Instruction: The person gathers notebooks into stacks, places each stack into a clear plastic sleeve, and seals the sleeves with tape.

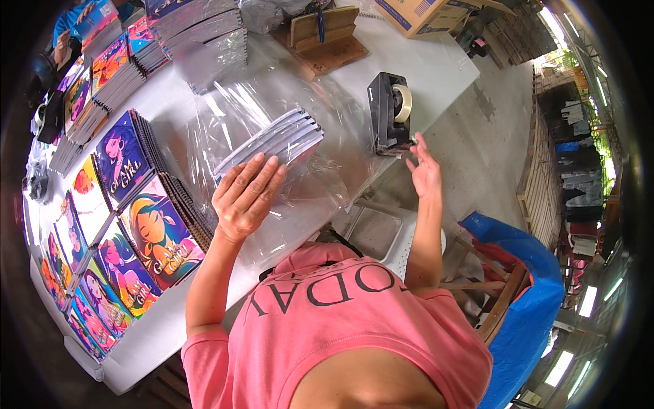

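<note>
My left hand [248, 194] lies with fingers stretched over the near end of a small stack of spiral notebooks [283, 140], pressing on it. The stack's pale page edges and black spirals face up. Beneath and around it spreads a large clear plastic sheet or bag [306, 187], crinkled and shiny. Off to the right, my right hand [427, 170] is raised at the front end of a black tape dispenser [381, 112], which carries a roll of tape [402, 102]. Its fingers are apart, with the fingertips by the dispenser's cutting end; whether they touch tape is too small to tell.
Stacks of colourful notebooks [163, 235] cover the white table's [146, 341] left side, with taller piles behind. A wooden stand [323, 41] and a cardboard box [426, 13] are at the back. A blue-covered wooden frame [524, 273] stands right. Another person's hand shows far left.
</note>
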`<state>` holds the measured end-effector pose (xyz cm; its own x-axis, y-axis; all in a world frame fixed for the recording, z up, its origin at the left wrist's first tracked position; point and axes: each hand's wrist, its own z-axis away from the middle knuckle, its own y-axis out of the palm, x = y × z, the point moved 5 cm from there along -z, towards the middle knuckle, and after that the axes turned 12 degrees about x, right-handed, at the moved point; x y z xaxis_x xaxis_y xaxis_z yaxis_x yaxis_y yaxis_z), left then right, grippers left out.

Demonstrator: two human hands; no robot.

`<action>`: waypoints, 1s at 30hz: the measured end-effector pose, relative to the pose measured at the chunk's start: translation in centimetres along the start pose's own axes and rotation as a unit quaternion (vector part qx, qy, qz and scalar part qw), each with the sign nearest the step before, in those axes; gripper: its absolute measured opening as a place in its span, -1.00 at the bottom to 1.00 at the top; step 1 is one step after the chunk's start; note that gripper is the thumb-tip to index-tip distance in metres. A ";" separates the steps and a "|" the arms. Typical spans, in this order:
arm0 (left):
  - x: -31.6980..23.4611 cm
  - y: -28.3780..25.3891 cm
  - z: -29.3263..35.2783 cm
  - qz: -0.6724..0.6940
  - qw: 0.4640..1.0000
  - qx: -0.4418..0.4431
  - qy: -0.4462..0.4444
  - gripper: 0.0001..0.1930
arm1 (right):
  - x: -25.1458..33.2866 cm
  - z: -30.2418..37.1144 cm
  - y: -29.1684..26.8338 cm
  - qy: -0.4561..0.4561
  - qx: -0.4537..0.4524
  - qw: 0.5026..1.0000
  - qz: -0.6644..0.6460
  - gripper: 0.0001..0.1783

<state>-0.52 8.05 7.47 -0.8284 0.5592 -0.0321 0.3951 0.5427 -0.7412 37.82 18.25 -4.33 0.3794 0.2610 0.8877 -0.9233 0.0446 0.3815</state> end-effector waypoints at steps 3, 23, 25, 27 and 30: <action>0.2 0.2 -0.1 -0.001 1.000 -0.009 0.005 -0.79 | -2.2 2.5 -1.1 -0.010 -0.034 0.999 0.009 -0.57; 0.6 0.5 0.5 0.096 0.992 -0.060 -0.057 -0.76 | 0.7 8.1 28.2 -0.078 0.244 0.959 0.119 -0.68; 0.6 0.6 0.8 0.085 0.994 -0.037 -0.066 -0.76 | -2.0 7.0 27.5 -0.036 0.211 0.965 0.149 -0.58; 0.4 0.5 1.0 0.034 0.998 0.002 -0.057 -0.65 | -4.5 6.8 26.2 0.029 0.188 0.960 0.205 -0.58; 0.3 0.0 0.1 -0.030 0.989 0.086 -0.120 -0.41 | -5.4 6.4 25.7 -0.041 0.183 0.952 0.242 -0.58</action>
<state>-0.85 8.16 7.38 -0.9267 0.3536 -0.1275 0.2863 0.4440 -0.8491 12.42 11.84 2.35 -0.0677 0.0884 0.9938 -0.9142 -0.4045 -0.0263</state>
